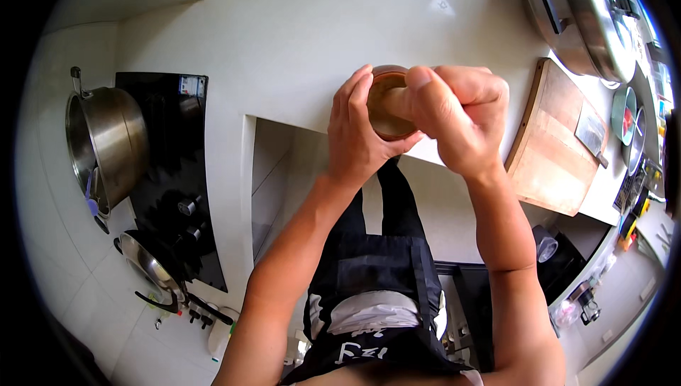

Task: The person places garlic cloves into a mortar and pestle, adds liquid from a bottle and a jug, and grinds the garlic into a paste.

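Note:
Near the front edge of the pale countertop (298, 40) stands a round brown mortar-like vessel (391, 133), seen from above. My left hand (356, 125) is wrapped around its left and near side. In my right hand (463, 115) is the upper end of a thick pale pestle-like rod (396, 103), gripped in a fist with the thumb on top. The rod's lower end is inside the vessel. What lies at the bottom of the vessel is hard to make out.
A wooden cutting board (558, 136) with a cleaver (590, 128) lies to the right, below a large lidded steel pot (574, 19). At left are a black cooktop (165, 173), a deep steel pot (117, 141) and a pan (151, 266). Bowls (623, 115) stand far right.

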`<state>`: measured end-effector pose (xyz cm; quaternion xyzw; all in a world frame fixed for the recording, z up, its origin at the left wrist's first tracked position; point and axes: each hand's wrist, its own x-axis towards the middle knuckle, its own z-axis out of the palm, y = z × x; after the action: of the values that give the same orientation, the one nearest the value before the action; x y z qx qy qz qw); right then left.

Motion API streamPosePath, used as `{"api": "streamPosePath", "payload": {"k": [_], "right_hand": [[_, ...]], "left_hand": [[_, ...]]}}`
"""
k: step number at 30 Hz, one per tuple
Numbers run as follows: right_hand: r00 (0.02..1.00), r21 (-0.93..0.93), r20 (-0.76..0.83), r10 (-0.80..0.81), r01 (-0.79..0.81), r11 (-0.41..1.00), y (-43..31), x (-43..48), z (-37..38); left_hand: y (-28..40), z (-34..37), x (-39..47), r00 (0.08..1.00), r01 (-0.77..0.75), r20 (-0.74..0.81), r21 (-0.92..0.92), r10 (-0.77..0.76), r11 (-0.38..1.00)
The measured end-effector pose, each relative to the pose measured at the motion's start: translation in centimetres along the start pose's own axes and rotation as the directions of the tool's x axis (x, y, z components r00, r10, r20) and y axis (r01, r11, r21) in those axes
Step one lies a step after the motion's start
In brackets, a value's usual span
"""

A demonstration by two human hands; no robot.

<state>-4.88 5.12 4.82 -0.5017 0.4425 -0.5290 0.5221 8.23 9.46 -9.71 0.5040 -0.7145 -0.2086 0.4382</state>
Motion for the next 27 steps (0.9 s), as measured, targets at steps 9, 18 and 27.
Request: {"api": "streamPosePath", "payload": {"k": [9, 18, 27], "right_hand": [[0.998, -0.028, 0.003, -0.057, 0.057, 0.998, 1.5, -0.8, -0.5], [0.995, -0.144, -0.063, -0.083, 0.073, 0.987, 3.5, -0.7, -0.5], [1.0, -0.074, -0.016, -0.008, 0.006, 0.997, 4.6, 0.0, -0.1]], "left_hand": [[1.1, -0.9, 0.1, 0.998, 0.047, 0.044, 0.016, -0.048, 0.999], [1.0, -1.0, 0.4, 0.999, 0.044, 0.02, -0.008, -0.043, 0.999], [0.6, -0.5, 0.1, 1.0, -0.018, 0.023, 0.085, 0.016, 0.996]]}}
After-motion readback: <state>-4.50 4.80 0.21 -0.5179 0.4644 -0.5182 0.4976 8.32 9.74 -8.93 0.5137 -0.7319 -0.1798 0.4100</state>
